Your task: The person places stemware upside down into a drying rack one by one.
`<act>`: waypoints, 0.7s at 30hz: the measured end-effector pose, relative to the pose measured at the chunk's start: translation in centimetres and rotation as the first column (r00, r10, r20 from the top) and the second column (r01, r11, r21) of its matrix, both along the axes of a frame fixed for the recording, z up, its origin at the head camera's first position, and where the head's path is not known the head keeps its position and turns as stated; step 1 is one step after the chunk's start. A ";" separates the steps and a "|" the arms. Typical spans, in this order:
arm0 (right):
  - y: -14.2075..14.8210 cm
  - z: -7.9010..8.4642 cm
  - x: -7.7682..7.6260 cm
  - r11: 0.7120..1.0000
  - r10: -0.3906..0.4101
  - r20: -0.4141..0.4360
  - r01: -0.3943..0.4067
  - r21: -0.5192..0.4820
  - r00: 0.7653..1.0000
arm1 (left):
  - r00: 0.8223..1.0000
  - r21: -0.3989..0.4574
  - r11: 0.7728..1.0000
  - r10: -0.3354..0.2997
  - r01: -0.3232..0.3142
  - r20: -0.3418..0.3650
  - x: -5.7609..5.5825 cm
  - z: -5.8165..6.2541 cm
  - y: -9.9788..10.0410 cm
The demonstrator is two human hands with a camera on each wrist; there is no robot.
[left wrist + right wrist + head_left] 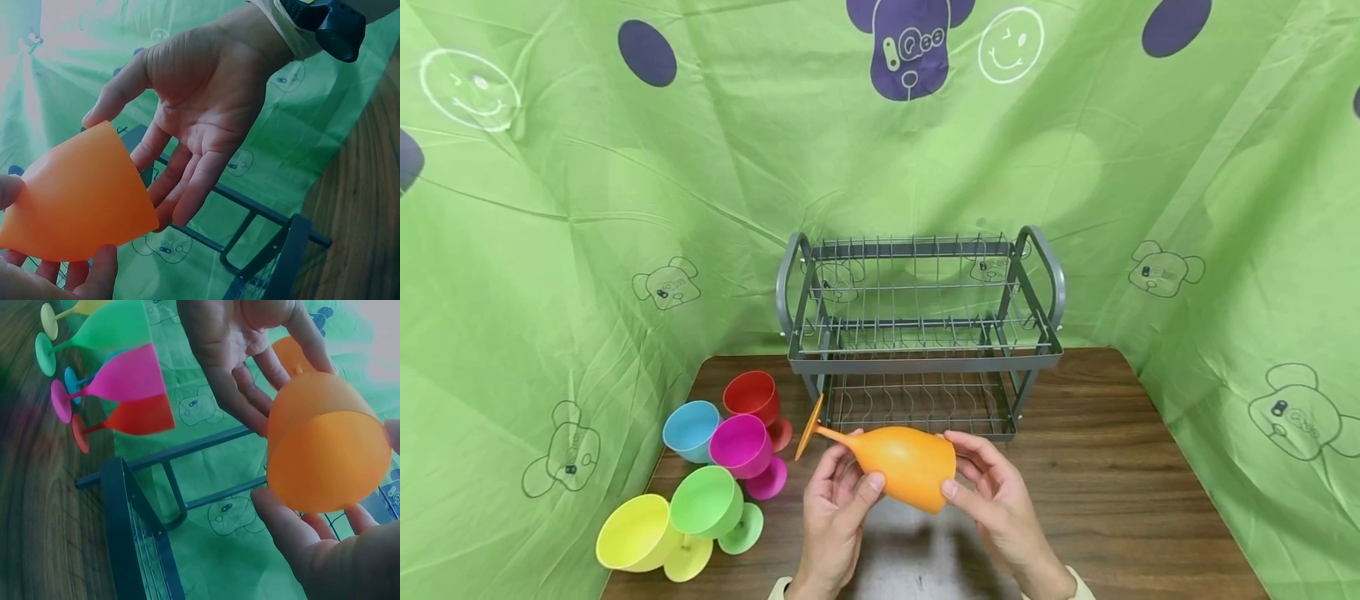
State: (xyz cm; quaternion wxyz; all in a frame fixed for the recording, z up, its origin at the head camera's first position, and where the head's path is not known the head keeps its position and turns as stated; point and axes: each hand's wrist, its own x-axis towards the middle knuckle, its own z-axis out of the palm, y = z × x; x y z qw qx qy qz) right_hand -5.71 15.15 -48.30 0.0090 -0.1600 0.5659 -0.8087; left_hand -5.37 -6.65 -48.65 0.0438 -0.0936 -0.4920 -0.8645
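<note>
An orange plastic goblet point(902, 467) is held in the air, tipped on its side, with its foot to the left and its mouth to the right. My left hand point(838, 521) grips the lower bowl by the stem, thumb on the near side. At the rim end, my right hand point(1003, 508) pinches the bowl between thumb and fingers. The right wrist view looks into the mouth of the orange goblet point(328, 462), which holds nothing visible. Behind both hands stands a grey two-tier dish rack point(925, 364) with wire shelves.
At the left of the wooden table point(1097, 467) several goblets lie tilted close together: red point(751, 396), blue point(691, 429), magenta point(741, 446), green point(706, 500) and yellow point(636, 533). Green printed cloth point(760, 150) hangs behind and along both sides.
</note>
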 end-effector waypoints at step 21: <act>4.9 -1.0 -2.8 0.801 -0.464 -0.060 0.447 0.398 0.884 | 0.956 -0.236 0.968 0.019 -0.091 -0.293 -1.8 3.2 -2.7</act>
